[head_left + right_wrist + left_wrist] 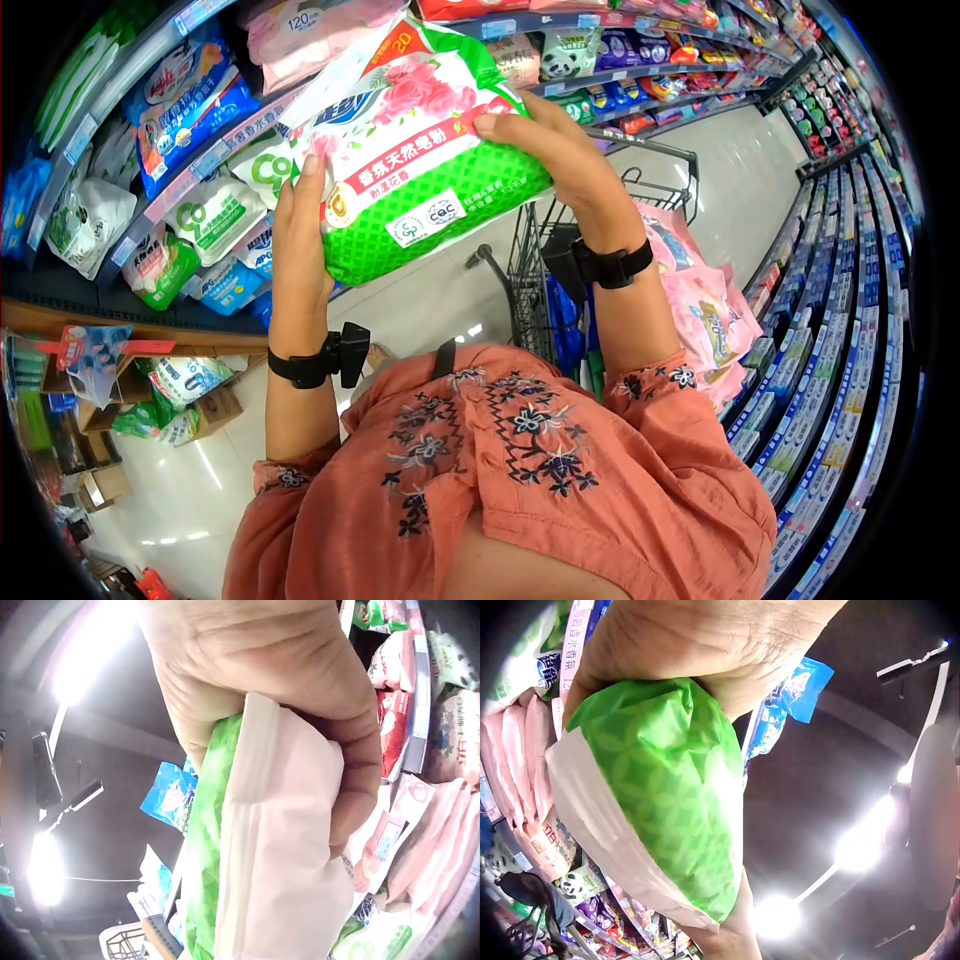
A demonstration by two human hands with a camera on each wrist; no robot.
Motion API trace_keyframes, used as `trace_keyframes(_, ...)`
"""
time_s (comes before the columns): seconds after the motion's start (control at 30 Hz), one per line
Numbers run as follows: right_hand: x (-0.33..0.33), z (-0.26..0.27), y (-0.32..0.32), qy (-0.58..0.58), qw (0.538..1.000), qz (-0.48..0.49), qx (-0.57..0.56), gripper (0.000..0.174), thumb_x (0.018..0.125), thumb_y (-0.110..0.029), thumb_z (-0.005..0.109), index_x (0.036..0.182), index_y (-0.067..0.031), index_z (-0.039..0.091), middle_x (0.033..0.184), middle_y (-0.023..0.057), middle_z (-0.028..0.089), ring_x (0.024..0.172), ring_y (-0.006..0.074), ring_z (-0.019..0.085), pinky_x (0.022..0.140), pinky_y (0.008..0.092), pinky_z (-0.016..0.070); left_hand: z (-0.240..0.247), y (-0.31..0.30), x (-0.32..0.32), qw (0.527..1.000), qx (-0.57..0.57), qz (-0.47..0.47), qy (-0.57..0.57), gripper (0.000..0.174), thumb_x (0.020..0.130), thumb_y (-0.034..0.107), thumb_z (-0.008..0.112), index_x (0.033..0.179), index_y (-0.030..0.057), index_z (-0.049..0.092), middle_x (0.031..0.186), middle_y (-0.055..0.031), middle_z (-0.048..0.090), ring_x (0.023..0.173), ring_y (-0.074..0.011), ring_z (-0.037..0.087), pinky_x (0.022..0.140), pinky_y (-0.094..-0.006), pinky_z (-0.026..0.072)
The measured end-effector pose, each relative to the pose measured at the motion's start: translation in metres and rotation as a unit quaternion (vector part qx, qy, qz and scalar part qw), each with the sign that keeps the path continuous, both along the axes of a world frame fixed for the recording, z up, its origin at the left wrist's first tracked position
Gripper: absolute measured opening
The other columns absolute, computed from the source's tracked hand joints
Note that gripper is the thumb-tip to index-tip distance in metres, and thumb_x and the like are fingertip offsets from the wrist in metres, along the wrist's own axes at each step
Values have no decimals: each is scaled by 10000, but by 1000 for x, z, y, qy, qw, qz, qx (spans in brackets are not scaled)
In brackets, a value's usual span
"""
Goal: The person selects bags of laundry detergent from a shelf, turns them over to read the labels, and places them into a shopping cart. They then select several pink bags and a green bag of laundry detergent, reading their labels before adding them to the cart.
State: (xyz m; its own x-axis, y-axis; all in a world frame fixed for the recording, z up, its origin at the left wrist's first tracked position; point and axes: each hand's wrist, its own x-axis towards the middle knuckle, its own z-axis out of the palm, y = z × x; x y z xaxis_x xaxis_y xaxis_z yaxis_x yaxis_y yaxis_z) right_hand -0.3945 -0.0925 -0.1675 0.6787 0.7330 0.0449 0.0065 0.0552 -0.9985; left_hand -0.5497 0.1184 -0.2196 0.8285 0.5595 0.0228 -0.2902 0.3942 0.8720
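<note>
Both hands hold up a plump green and white bag of soap powder (420, 150), its front printed with pink roses and facing the person. The left hand (300, 225) grips the bag's left end, thumb on the front. At the other end the right hand (555, 145) grips it with the thumb across the printed face. In the left wrist view the bag's green end (667, 787) bulges under the palm. The right wrist view shows the fingers curled round the white back (285, 825) of the bag.
Shelves of bagged detergent (215, 215) curve along the left and back. A black wire shopping cart (530, 260) stands beyond the bag, with pink packages (700, 310) near the right arm. Boxed goods line the right shelves (810, 370). Cartons (215, 415) sit low at left.
</note>
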Motion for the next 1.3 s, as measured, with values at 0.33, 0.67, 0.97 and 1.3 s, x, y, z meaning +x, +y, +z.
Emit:
trace_keyframes(0.33, 2, 0, 10, -7, 999, 48, -7, 484, 917, -294, 689, 1281, 10, 596, 1133, 54, 687, 1011, 111, 641, 875, 252, 486, -2, 0, -13, 1000, -7, 18, 10, 521, 1033, 325, 566, 1339, -86, 475, 1235, -185, 641, 1040, -208, 692, 847, -311, 586)
trace_keyframes(0.67, 4, 11, 20, -7, 997, 77, 9, 490, 920, -310, 694, 1273, 18, 607, 1138, 70, 686, 1009, 116, 646, 876, 257, 491, -3, -2, -13, 998, -53, 19, -5, 495, 1053, 360, 519, 1327, -52, 523, 1242, -171, 654, 1071, -208, 685, 898, -321, 565)
trace_keyframes(0.97, -4, 15, 23, -224, 971, 23, -74, 517, 904, -357, 706, 1225, 38, 617, 1021, 90, 694, 908, 144, 646, 818, 300, 508, -32, -15, -12, 994, -105, -21, 2, 543, 1082, 447, 402, 1427, 32, 464, 1376, -127, 598, 1187, -222, 631, 969, -382, 537)
trace_keyframes(1.3, -119, 33, 47, -523, 852, 11, 13, 712, 764, -335, 817, 1312, 21, 536, 1177, 217, 630, 973, 379, 617, 831, 435, 515, -70, -21, -7, 954, -247, -109, -127, 655, 1046, 551, 356, 1415, 18, 448, 1341, -164, 582, 1234, -347, 569, 1075, -506, 464)
